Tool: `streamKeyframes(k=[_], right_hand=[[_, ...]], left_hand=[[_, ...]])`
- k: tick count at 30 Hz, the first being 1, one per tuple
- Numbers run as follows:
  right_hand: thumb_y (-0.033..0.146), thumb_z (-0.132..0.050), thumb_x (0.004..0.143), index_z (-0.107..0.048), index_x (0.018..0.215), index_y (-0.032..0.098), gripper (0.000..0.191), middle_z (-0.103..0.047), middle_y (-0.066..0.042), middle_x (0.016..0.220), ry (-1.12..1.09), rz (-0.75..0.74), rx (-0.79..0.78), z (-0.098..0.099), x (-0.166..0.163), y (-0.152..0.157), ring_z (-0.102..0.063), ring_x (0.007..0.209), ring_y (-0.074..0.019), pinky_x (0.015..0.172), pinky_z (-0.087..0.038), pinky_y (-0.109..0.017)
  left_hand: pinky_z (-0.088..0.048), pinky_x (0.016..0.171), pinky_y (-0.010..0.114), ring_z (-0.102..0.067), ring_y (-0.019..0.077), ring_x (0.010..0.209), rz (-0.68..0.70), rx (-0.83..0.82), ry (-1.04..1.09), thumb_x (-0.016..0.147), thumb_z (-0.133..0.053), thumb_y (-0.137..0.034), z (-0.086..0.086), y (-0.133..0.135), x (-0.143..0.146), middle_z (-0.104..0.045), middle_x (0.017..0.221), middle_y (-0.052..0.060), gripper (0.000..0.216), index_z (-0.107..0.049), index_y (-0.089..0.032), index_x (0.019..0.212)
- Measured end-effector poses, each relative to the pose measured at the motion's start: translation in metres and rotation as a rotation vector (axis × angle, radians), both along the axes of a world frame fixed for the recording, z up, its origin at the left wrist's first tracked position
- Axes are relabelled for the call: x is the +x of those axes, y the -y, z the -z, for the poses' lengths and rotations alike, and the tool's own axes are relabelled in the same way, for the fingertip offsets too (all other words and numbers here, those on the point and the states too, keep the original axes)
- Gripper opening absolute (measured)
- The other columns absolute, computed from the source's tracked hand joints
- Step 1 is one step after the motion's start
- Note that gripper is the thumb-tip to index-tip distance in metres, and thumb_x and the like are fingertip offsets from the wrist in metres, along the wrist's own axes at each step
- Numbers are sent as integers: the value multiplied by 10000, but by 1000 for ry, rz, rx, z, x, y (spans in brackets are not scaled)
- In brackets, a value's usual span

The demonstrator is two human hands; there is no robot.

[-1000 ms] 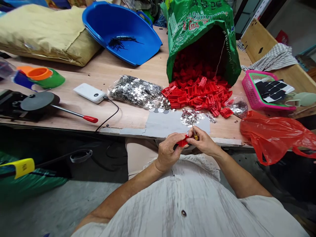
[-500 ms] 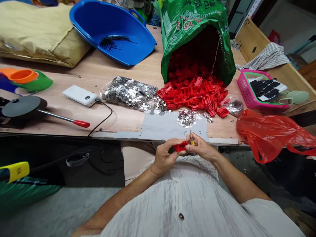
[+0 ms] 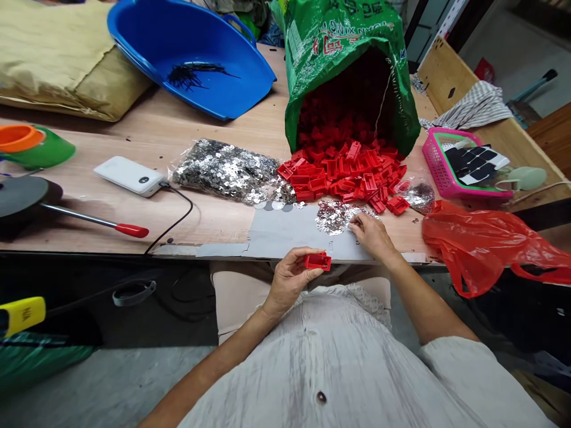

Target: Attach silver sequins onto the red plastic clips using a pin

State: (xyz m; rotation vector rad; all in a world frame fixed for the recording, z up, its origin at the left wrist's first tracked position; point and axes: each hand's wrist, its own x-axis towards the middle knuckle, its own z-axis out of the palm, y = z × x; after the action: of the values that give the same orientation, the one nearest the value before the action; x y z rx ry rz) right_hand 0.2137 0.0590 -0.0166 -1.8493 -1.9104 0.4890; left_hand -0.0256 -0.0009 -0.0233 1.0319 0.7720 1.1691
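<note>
My left hand (image 3: 288,280) pinches a small red plastic housing (image 3: 318,261) near the table's front edge, its hollow side toward me. Small metal bits show inside the housing, too tiny to make out. My right hand (image 3: 371,234) reaches over the grey sheet (image 3: 285,232), fingertips together at the right edge of a small heap of shiny metal pieces (image 3: 332,217). Whatever those fingertips hold is hidden or too small to tell. Behind the heap, many red housings (image 3: 348,169) spill from a green woven sack (image 3: 343,53).
A clear bag of metal pieces (image 3: 223,172) lies left of the red heap. Further left are a white power bank (image 3: 129,176) with a cable and a red-handled lever (image 3: 131,230). A blue basin (image 3: 250,89) stands behind. To the right are a pink basket (image 3: 439,169) and a red plastic bag (image 3: 482,244).
My right hand has left the housing and moved forward to the metal heap. The yellow-banded tool it held is no longer visible. My left hand keeps the housing, now turned more open-side up.
</note>
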Motion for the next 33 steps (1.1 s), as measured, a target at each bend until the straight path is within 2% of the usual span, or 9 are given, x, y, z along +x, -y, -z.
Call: streamKeyframes(k=[3,6,11,18,27,33], right_hand=[[228,-581,860,-571,846,198,35,-637,-72,885,105,-11,-19,5,-3,-8,-555,832,-216,768,-396,-327],[190,-570,853,-564,820,200,35,-636,-67,872,120,-17,-30,6,-7,-10,-553,822,-211,758,-393,-318],[178,-534,841,-544,796,212,58,-635,-56,840,61,-13,-10,6,-6,-9,-545,792,-208,734,-385,-313],[238,-500,864,-538,873,221,42,-655,-48,856,-60,63,67,7,-2,-5,-568,755,-205,712,-388,-312],[206,-547,864,-593,834,212,55,-657,-67,921,69,-66,9,10,-5,-10,-571,875,-216,800,-402,-329],[224,-543,846,-551,815,216,32,-653,-39,848,-52,-50,6,9,-2,-16,-569,804,-198,753,-392,-317]], left_hand=[[-575,883,325,-706,177,936,-11,3,-30,708,-801,-178,-4,2,0,-742,1023,63,308,-703,-198,999],[-574,879,309,-702,167,927,-25,6,-58,713,-795,-177,-6,3,0,-735,1014,58,300,-708,-196,999],[-579,872,326,-703,181,920,-58,8,-110,709,-799,-212,-3,0,-2,-731,1014,70,310,-700,-184,1001],[-581,865,332,-703,184,902,-78,46,-150,705,-803,-246,-4,-4,2,-727,1013,74,320,-690,-181,998],[-566,869,302,-697,171,905,-60,62,-195,717,-796,-236,-5,-1,3,-718,1012,61,313,-689,-188,1007],[-571,869,324,-699,183,903,-75,67,-205,720,-792,-251,-6,-2,1,-717,1022,70,321,-684,-185,1016]])
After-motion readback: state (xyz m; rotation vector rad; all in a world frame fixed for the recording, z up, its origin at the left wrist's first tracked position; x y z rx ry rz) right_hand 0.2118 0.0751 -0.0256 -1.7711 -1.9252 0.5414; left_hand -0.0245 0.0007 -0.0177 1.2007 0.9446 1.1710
